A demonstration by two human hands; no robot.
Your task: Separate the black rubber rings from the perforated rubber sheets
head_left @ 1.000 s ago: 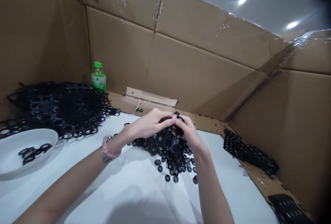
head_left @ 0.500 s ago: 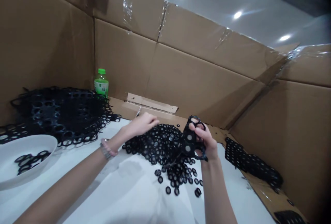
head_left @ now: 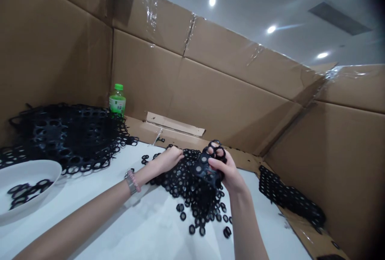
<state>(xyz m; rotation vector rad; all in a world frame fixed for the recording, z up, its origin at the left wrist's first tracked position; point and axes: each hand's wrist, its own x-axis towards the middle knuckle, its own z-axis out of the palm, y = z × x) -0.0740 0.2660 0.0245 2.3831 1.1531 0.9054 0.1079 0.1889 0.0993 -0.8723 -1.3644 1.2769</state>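
A heap of small black rings with pale centres (head_left: 177, 178) lies on the white tabletop. Over its far left part is my left hand (head_left: 171, 159), fingers curled down and closed; whatever they may pinch is hidden. My right hand (head_left: 230, 170) grips a floppy black sheet with round holes (head_left: 203, 168) between thumb and fingers, right of the heap. Some of the sheet's holes are filled with pale-centred discs, while those around my fingers are open loops. Its lower end hangs down over the rings and blends into them.
At left, a large pile of black perforated sheets (head_left: 72, 136) sits behind a white bowl (head_left: 33, 166) holding black pieces. A green-capped bottle (head_left: 117, 100) stands by the cardboard wall (head_left: 234, 95). More filled black sheets (head_left: 288, 198) lie at right.
My left hand has lowered slightly towards the heap. My right hand has moved left and down with the perforated sheet, now above the rings. The view has tilted up a little.
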